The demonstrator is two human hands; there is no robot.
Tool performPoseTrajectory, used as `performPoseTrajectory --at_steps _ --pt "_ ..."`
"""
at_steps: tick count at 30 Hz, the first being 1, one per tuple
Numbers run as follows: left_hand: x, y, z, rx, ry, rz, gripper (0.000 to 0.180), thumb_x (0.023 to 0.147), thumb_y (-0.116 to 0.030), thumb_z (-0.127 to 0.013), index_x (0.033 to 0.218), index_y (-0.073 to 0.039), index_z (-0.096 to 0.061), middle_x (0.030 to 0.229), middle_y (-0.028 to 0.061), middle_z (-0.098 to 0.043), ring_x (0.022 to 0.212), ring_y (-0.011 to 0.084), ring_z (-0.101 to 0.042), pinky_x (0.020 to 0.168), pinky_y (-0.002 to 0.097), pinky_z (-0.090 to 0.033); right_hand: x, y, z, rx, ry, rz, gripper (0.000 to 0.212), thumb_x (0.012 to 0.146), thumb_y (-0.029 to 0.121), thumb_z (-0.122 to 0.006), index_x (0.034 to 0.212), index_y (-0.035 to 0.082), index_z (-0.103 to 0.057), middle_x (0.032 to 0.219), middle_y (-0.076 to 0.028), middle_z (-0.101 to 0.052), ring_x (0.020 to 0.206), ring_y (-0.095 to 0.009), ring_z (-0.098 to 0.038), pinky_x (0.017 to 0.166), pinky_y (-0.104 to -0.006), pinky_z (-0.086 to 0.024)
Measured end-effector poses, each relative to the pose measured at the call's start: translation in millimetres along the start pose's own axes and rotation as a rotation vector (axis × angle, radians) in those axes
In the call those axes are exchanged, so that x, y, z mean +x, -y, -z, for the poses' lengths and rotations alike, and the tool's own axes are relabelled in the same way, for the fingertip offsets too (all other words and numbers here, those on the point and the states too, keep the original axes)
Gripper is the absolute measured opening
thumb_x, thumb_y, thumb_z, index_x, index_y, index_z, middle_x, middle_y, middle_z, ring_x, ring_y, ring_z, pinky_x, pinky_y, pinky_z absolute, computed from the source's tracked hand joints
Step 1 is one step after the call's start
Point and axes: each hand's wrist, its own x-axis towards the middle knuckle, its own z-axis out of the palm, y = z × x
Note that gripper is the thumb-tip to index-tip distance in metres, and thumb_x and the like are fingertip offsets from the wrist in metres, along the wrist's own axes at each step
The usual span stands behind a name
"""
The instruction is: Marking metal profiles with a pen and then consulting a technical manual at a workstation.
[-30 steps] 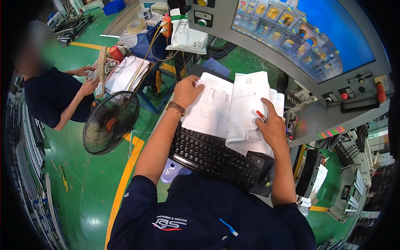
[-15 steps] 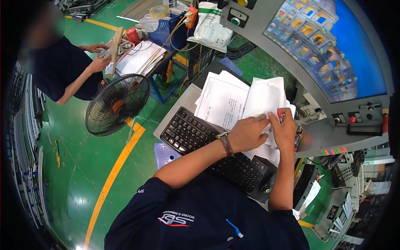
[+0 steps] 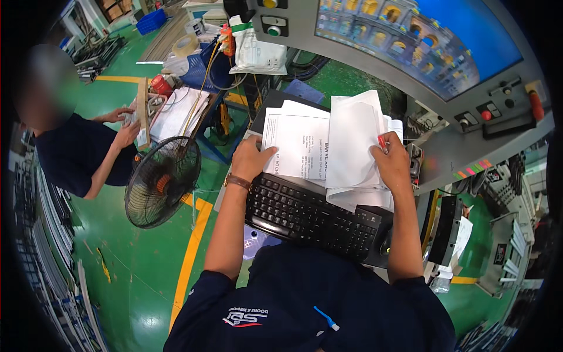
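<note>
Printed white sheets lie in a pile above the black keyboard. My left hand is closed at their left edge, its thumb on top and its other fingers partly hidden. Across the right half of the pile lie turned-over sheets, blank side up, with bent lower corners. My right hand grips their right edge between thumb and fingers. A small red thing shows at its fingertips; its kind is unclear. Below that hand, a dark computer mouse sits partly behind my forearm.
A grey machine panel with a screen, buttons and a handle stands at the upper right. To the left are a black fan and a co-worker handling small parts. A table there carries a blue basket and papers.
My left hand has gone from the middle of the papers to their left edge. The right hand stays at the right edge. The turned-over sheets have spread wider, and the view has shifted.
</note>
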Motion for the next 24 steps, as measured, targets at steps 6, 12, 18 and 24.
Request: performPoseTrajectory --at_steps 6,12,18,24 --pt "-6 -24 -6 -0.212 -0.019 0.010 0.061 0.084 -0.021 -0.090 0.134 0.005 -0.067 0.105 0.0185 -0.075 0.085 0.0310 -0.076 0.074 0.0421 -0.061 -2 -1 3 0.023 0.025 -0.052 0.029 0.094 0.023 -0.071 0.113 0.004 -0.061 0.088 -0.024 -0.074 0.082 -0.038 -0.074 0.079 -0.0460 -0.056" --pt "-32 -86 -24 -0.674 -0.027 -0.124 0.069 0.094 -0.006 -0.073 0.157 0.003 -0.048 0.110 0.0222 -0.076 0.081 0.0292 -0.076 0.072 0.0414 -0.062 -10 11 -11 0.070 0.028 -0.015 0.032 0.095 0.018 -0.072 0.124 0.006 -0.063 0.095 -0.019 -0.075 0.085 -0.029 -0.071 0.082 -0.0420 -0.056" --pt "-66 -169 -80 -0.540 -0.123 -0.582 0.044 0.096 -0.009 -0.069 0.138 0.001 -0.067 0.113 0.0218 -0.076 0.087 0.0346 -0.077 0.078 0.0438 -0.061 -16 34 -1 0.039 0.167 0.076 0.046 0.104 0.016 -0.064 0.150 0.014 -0.065 0.098 -0.014 -0.076 0.079 -0.020 -0.068 0.079 -0.0345 -0.056" --pt "-74 -169 -80 -0.495 0.097 -0.550 0.035 0.093 -0.011 -0.072 0.126 0.000 -0.072 0.118 0.0228 -0.075 0.099 0.0422 -0.073 0.088 0.0462 -0.059 -11 17 -5 0.295 0.144 0.018 0.025 0.107 0.022 -0.070 0.122 0.002 -0.074 0.095 -0.002 -0.073 0.085 -0.010 -0.062 0.079 -0.0276 -0.051"
